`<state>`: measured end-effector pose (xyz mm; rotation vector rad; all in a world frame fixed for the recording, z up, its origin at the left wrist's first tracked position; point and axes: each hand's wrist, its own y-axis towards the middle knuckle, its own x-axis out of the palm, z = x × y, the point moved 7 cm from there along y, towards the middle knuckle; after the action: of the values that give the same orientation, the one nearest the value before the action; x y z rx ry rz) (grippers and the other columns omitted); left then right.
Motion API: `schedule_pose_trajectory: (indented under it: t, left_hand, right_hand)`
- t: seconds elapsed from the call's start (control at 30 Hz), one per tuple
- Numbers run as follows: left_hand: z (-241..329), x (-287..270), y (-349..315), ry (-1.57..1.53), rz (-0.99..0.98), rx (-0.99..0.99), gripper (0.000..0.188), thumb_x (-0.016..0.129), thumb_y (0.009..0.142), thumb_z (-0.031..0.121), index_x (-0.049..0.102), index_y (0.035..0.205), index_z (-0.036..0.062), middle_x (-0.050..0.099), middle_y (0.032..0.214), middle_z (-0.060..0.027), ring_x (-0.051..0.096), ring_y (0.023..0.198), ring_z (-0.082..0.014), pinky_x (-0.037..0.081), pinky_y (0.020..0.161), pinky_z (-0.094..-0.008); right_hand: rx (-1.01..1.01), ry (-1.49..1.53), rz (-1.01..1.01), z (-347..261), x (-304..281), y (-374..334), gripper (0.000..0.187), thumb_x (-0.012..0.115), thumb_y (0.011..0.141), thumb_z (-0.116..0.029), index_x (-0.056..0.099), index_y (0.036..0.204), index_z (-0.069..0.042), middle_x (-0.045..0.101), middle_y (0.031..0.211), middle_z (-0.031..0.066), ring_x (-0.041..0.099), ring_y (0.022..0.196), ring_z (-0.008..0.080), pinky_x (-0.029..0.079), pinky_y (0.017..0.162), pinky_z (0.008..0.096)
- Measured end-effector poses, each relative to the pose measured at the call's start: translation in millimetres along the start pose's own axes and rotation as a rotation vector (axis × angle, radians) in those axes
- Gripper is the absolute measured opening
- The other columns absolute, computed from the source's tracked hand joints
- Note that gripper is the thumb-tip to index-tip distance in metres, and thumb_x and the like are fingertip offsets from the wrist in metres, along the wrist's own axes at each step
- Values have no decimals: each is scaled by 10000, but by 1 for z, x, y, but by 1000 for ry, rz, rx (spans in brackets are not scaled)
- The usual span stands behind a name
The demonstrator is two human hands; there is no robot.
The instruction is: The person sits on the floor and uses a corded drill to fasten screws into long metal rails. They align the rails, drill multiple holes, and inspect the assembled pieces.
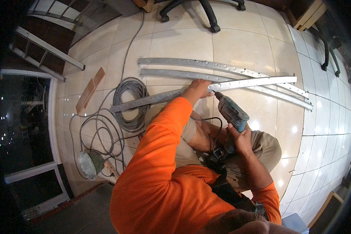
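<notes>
Perforated metal rail (257, 82) gripped by our left hand (200, 89); our right hand (241, 137) grips the power drill (233, 111), 4 o'clock of it. Rail rolling could skid the bit, contact unclear.

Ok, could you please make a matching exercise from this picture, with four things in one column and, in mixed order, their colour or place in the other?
Things:
1. drill
2. cable coil
3. chair base
4. left sleeve

Colour or place:
A. black, at the picture's top edge
B. in the right grip
C. orange
D. grey, crossed by a metal bar

Right pairs: 1-B, 2-D, 3-A, 4-C
</notes>
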<state>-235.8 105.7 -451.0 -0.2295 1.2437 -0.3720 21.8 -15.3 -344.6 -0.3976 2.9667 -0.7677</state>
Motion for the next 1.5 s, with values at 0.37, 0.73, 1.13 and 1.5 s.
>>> schedule_pose_trajectory:
  t: [0.37,0.73,1.13,1.5]
  left_hand:
    - [0,5,0,35,26,-11,638,817,810,441,641,1324,108,691,1262,-181,649,1191,-365,520,1015,-465]
    - [-1,1,1,27,-32,-42,615,817,808,448,647,1287,102,683,1279,-172,637,1213,-355,506,1028,-460]
    - [-5,8,4,1,-84,-40,653,840,803,415,624,1332,100,676,1287,-176,623,1230,-362,496,1039,-466]
    - [14,-13,-6,-250,216,138,597,859,791,342,644,1300,116,639,1229,-131,600,1215,-353,488,1031,-436]
  right_hand:
    - [-104,27,-20,15,1,7,312,741,952,-109,550,1167,13,656,802,56,630,627,152,515,555,302]
    - [-169,-69,-14,17,-6,6,322,747,949,-120,550,1161,21,675,810,77,654,650,164,524,571,309]
    - [-154,-87,-29,-6,2,-1,304,750,945,-147,588,1148,11,677,839,69,659,698,170,524,622,310]
    - [-36,43,2,-7,-15,0,341,761,934,-189,594,1154,11,694,865,97,670,715,180,539,623,317]
